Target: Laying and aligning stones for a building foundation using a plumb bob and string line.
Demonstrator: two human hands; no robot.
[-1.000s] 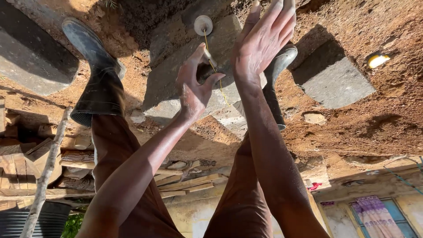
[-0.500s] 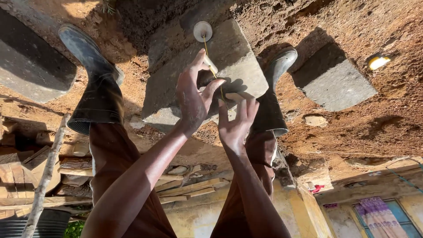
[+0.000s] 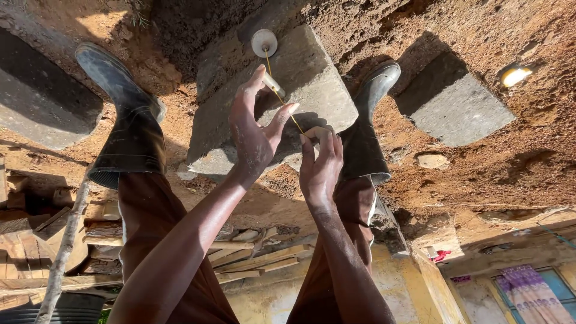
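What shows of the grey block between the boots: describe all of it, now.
The grey block is a rough, rectangular slab that looks like concrete, one broad face sunlit and its side in shade. It lies on reddish-brown soil between two black rubber boots. A white round disc sits at one edge, and a thin yellow string runs from it across the face to the right hand. The left hand is raised before it; whether either hand touches the block cannot be told.

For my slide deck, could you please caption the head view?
Left hand and right hand handle a yellow string over a concrete block between two boots.
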